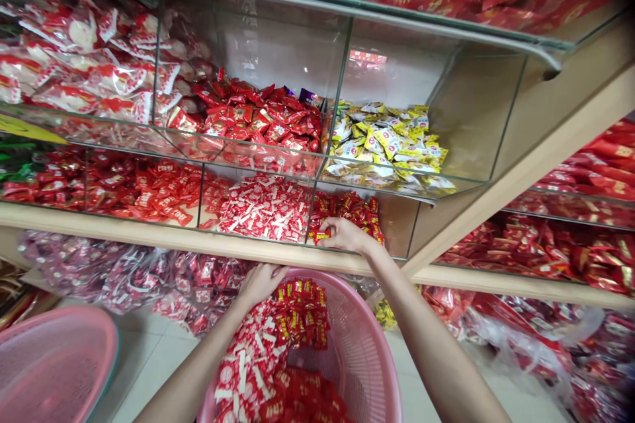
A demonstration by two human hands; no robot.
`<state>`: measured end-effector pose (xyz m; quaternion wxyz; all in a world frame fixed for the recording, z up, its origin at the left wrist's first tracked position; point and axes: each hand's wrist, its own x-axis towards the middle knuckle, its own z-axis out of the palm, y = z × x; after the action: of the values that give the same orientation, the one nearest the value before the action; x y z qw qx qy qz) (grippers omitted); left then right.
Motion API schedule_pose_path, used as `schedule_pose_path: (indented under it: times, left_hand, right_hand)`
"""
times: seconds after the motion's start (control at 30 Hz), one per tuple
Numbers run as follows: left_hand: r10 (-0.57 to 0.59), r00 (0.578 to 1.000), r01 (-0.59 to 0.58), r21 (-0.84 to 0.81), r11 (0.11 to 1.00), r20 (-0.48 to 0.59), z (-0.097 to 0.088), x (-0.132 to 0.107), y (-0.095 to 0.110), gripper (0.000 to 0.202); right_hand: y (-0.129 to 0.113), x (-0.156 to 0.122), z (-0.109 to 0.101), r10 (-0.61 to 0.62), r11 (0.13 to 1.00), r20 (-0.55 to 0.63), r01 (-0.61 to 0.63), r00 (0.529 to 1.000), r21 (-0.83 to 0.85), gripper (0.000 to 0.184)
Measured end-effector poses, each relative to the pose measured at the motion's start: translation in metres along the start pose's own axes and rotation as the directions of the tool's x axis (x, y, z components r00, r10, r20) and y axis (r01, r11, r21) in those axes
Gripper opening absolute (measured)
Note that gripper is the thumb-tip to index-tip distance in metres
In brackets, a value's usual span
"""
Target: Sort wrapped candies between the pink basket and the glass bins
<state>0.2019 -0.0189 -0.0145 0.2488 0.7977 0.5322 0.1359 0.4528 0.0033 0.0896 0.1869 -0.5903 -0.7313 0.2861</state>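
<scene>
Grasping red candies (347, 211) in the shelf's (149, 232) lower right bin, the right hand (344, 234) seems mid-scoop; the left hand (260, 281) grips the basket (367, 344) rim. Next likely needs carrying them down into the basket.

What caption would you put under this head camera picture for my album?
Right hand reaches into a bin of red candies while left hand holds the pink basket of sweets.

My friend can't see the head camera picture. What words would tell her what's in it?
A person's right hand reaches into a glass shelf bin of red candies, while the left hand grips the rim of a pink basket holding red and white sweets. More candy bins fill the shelves.
</scene>
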Motion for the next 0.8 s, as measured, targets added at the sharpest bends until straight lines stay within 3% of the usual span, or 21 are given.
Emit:
schedule_pose_path:
  times: [0.1,0.23,0.43,0.67,0.8]
  left_hand:
    - [-0.004,1.000,0.004,0.000,1.000,0.004,-0.001,0.000,0.001,0.049]
    - [0.013,1.000,-0.013,0.003,1.000,-0.014,-0.002,-0.001,0.004,0.048]
    - [-0.014,1.000,0.014,-0.002,1.000,-0.004,-0.005,-0.003,0.009,0.046]
    - [-0.093,0.995,0.093,0.013,0.996,0.034,-0.007,-0.004,0.012,0.044]
    - [-0.071,0.997,0.071,0.007,0.997,0.023,-0.007,-0.005,0.013,0.044]
  right_hand:
    - [-0.004,-0.002,-0.002,0.024,0.996,-0.025,-0.026,0.999,-0.090,0.037]
    - [-0.007,-0.007,-0.006,0.046,0.953,-0.212,-0.107,0.976,-0.284,0.033]
    - [0.000,-0.001,-0.003,0.010,0.985,-0.057,-0.020,0.998,-0.172,0.037]
    - [0.003,-0.002,-0.002,0.018,0.976,-0.149,-0.050,0.989,-0.212,0.024]
    - [0.003,-0.002,-0.002,0.015,0.989,-0.111,-0.032,0.994,-0.146,0.030]
